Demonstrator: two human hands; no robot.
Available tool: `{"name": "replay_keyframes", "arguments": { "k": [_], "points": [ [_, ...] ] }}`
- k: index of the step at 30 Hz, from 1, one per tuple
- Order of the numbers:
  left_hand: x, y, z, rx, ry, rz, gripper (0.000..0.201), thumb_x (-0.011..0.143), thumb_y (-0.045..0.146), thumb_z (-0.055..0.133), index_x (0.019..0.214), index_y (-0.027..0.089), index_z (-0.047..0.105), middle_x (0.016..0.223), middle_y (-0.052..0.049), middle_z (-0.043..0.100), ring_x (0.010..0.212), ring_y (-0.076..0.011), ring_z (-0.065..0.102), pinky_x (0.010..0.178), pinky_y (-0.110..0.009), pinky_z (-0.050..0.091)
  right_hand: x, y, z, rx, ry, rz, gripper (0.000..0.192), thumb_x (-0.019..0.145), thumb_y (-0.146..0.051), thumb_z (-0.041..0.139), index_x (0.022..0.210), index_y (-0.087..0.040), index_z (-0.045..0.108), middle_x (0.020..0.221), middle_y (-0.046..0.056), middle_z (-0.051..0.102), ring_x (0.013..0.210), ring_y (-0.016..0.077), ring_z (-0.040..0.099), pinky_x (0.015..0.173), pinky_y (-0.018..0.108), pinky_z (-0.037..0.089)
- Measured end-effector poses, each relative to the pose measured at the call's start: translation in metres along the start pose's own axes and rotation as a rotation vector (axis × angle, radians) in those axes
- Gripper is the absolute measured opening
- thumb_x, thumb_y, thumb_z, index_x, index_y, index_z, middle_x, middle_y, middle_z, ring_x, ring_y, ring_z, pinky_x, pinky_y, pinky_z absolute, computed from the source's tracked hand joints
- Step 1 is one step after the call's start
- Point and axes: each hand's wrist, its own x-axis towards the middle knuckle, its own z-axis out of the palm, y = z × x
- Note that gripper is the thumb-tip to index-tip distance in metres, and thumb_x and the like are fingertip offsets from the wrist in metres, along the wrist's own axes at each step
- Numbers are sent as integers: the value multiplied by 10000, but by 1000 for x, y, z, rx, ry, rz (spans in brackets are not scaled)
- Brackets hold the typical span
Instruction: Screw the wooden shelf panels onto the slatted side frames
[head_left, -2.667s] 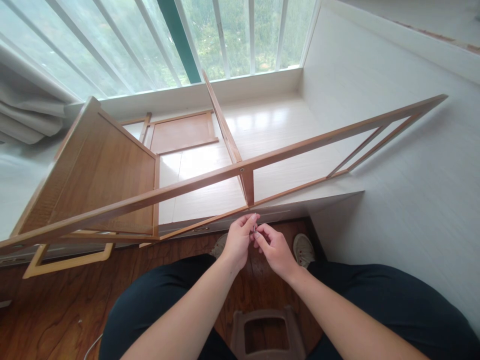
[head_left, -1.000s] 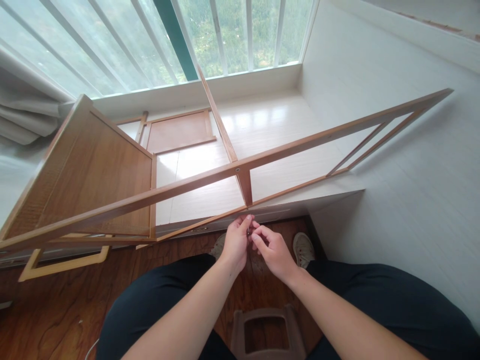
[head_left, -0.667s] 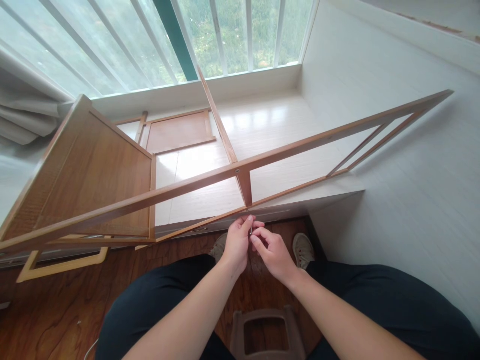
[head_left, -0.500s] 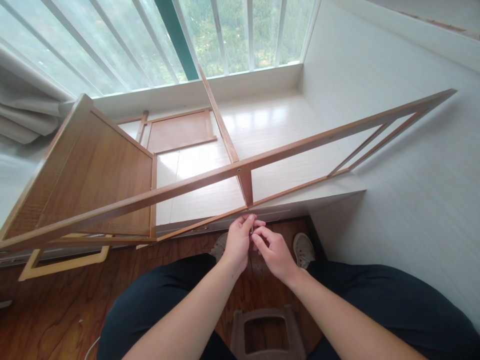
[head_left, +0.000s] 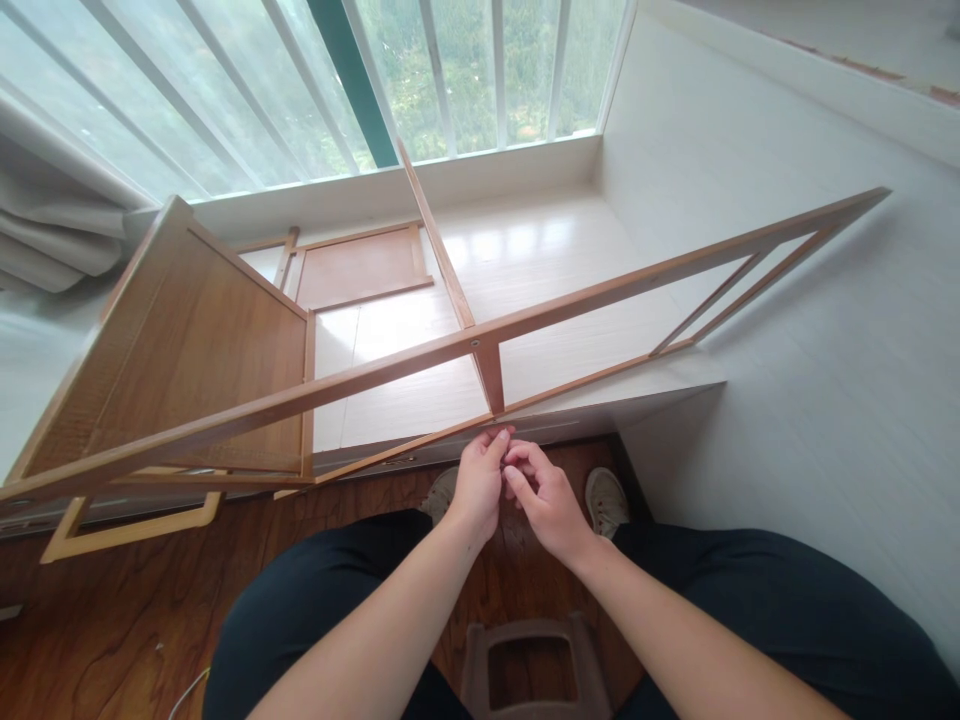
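Note:
My left hand and my right hand meet just below the lower rail of a wooden frame. The fingers of both are pinched together around something tiny, perhaps a thin bit of metal, mostly hidden between the fingertips. Over the hands, a short upright post joins the frame's two long rails, with a round metal fastener set in the upper rail. A long wooden crosspiece runs back from this joint towards the window.
A large wooden panel stands tilted at the left, joined to the frame. A smaller framed panel lies on the white window ledge. A pale wooden loop juts out low on the left. Between my legs is a brown plastic stool.
My hands stay together in nearly the same place, the right fingers slightly shifted around the small piece. The view has tilted a little; the frame has not otherwise moved.

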Motion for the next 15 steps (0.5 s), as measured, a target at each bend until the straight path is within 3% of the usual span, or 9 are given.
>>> {"name": "replay_keyframes", "arguments": {
  "k": [4,9,15],
  "points": [
    [-2,0,5,16,8,5,406,713,404,831,960,154,629,646,46,595,464,-65,483,489,-201,409,3,-4,-3,-22,-1,-12,178,1003,-347,518,1088,-230,622,885,18,698,669,141,621,620,237,504],
    [-3,0,13,73,-11,-25,323,782,387,760,963,179,592,734,-30,720,450,-85,514,499,-220,428,6,-6,-7,-122,2,-32,231,1010,-319,484,1014,-209,686,730,4,671,613,149,617,610,244,487],
    [-5,2,26,81,-31,27,284,779,378,736,922,178,594,741,-77,752,637,-181,665,616,-266,499,8,-17,-18,-271,9,-99,154,938,-197,520,948,-217,672,848,32,707,722,182,636,688,270,447]
  ]
}}
